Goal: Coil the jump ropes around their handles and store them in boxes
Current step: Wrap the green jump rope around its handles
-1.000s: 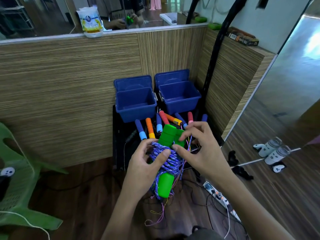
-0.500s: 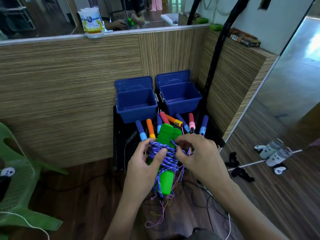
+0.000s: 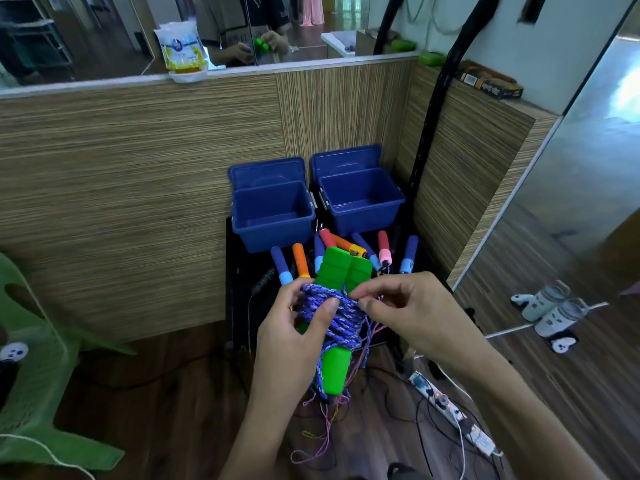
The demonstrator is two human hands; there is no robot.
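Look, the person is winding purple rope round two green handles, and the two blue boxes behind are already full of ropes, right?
Not quite. In the head view both blue boxes are empty. The rest holds: the left hand grips the green handles while the right hand pinches the purple rope.

We find no text that we can read. The bag (image 3: 180, 46) on the ledge carries a round blue logo with print too blurred to make out, and the flat box (image 3: 491, 83) on the right ledge shows a white label patch whose marks we cannot tell.
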